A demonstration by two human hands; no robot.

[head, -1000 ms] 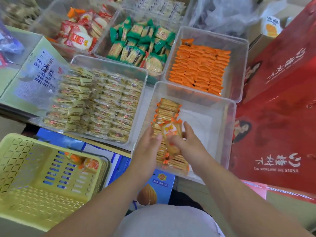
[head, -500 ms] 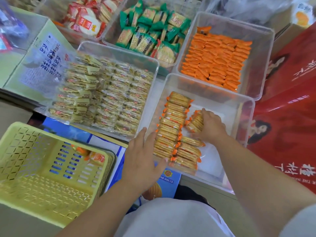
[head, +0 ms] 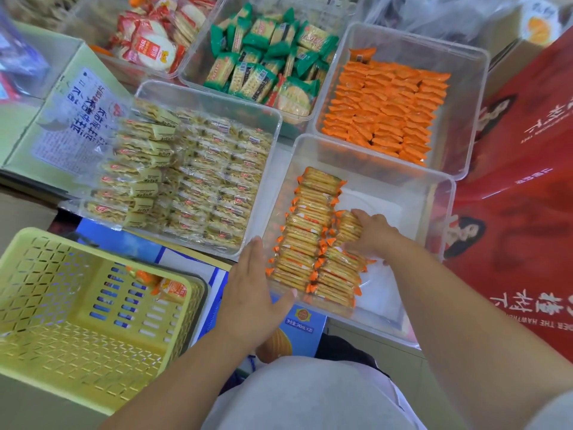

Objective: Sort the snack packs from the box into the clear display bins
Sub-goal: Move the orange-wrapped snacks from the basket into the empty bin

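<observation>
- Head count first: two hands, five clear bins I can properly make out (more get cut off at the top edge), one yellow basket (head: 93,321), and two loose packs (head: 173,288) lying in the basket's 1 o'clock corner.
- The near bin (head: 372,156) sits around 3 o'clock from the middle of the shot. From it, the pale yellow bin (head: 210,99) is at 10 o'clock, the orange bin (head: 465,113) at 12, and the green bin (head: 192,62) and red-and-white bin (head: 136,68) are further out around 11.
- The right hand (head: 372,235) is down inside the near bin, fingers curled round one cracker pack (head: 348,226) at the far end of the shorter row.
- The left hand (head: 251,290) is flat with straight fingers, laid against the near bin's 7 o'clock corner, thumb along the front wall. It's holding nothing.
- How the packs look: clear wrap, tan square crackers showing through, orange crimped ends. There are two rows in the near bin. The long one runs along the 9 o'clock wall and the short one is just beside it. They're stacked too tight for me to count honestly.
- Room to move: the whole 3 o'clock half of the near bin is bare floor. Its far wall is just beside the orange bin, and the red gift boxes (head: 527,197) crowd the 3 o'clock side.
</observation>
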